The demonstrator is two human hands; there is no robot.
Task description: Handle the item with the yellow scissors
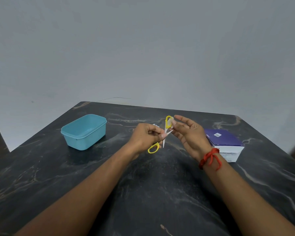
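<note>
2 hands (144,136) (188,133) hold yellow scissors (165,133); box (226,144) label unreadable.

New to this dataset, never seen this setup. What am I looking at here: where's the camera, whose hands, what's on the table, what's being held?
There is one picture, taken by a wide-angle camera worn on a person's head, looking forward and down. No machine is involved: the two bare arms reaching in from the bottom edge belong to the wearer.

The left hand pinches a small pair of yellow-handled scissors near the pivot, blades spread apart. One handle loop hangs below that hand; the other is up by the fingertips of the right hand, whose fingers are mostly straight. Whether they actually grip the loop is hard to tell. The right wrist wears a red thread.

The hands are above a dark marbled table. A blue plastic tub without a lid stands on the left, a purple and white box on the right.
</note>
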